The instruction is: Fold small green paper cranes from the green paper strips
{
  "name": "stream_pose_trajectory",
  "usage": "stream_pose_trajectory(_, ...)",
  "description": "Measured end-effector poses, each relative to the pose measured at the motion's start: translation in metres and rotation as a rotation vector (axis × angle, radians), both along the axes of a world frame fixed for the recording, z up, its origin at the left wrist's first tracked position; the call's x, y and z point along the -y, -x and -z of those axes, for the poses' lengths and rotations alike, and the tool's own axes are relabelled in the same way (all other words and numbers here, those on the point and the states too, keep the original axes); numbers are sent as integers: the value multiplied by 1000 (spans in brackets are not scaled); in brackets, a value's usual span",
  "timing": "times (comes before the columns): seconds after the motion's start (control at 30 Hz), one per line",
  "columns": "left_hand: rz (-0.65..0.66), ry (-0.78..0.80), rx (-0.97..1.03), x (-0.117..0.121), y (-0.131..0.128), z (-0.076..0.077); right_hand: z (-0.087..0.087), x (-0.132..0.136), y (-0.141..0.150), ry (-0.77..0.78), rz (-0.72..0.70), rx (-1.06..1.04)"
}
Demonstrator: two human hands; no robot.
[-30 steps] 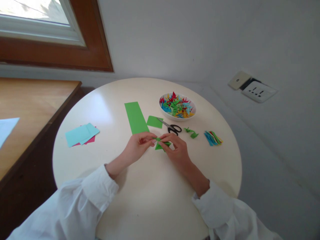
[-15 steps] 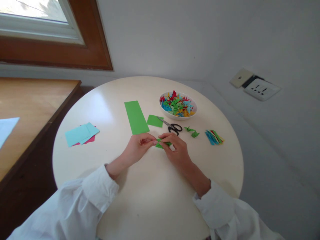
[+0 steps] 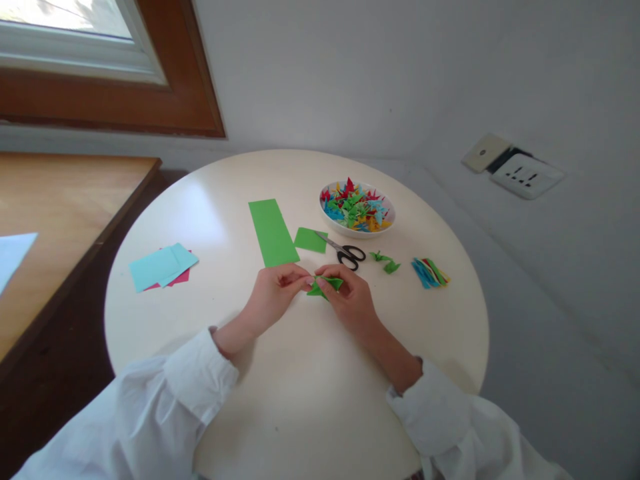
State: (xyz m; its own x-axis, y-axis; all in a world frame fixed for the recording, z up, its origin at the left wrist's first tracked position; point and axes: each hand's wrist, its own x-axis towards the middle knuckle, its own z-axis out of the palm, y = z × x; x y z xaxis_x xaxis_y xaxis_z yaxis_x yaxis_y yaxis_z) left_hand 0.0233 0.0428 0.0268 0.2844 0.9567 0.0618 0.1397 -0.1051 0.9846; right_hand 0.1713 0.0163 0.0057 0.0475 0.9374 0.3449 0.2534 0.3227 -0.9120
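Observation:
Between my hands is a small folded piece of green paper [image 3: 320, 289], held just above the near middle of the round table. My left hand [image 3: 277, 291] pinches its left side between thumb and fingers. On the other side my right hand [image 3: 353, 295] grips it, thumb in front and fingers behind, hiding part of the folds. Just beyond lie a green paper strip [image 3: 273, 233] and a green square [image 3: 309, 239]. The tip of black-handled scissors [image 3: 345, 253] rests over the square's edge. Small folded green pieces [image 3: 391, 267] sit right of the scissors.
A white bowl [image 3: 357, 233] of colourful paper cranes stands at the back right of the round white table [image 3: 300, 400]. Thin folded paper pieces [image 3: 430, 273] lie at the right. Light blue and red sheets [image 3: 155, 269] are at the left, near a wooden table [image 3: 75, 193].
The green paper between my fingers has been turned or opened a little and shows more of its pointed shape. My right fingers have shifted slightly on it. The other papers stay put.

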Motion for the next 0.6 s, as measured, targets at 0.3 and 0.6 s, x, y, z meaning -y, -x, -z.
stream_pose_trajectory(0.3,29,242,235,-3,-2,1,0,0,0,-24,-2,-76)
stream_pose_trajectory(0.6,49,280,298,-2,-3,1,-6,1,1,-39,35,-5)
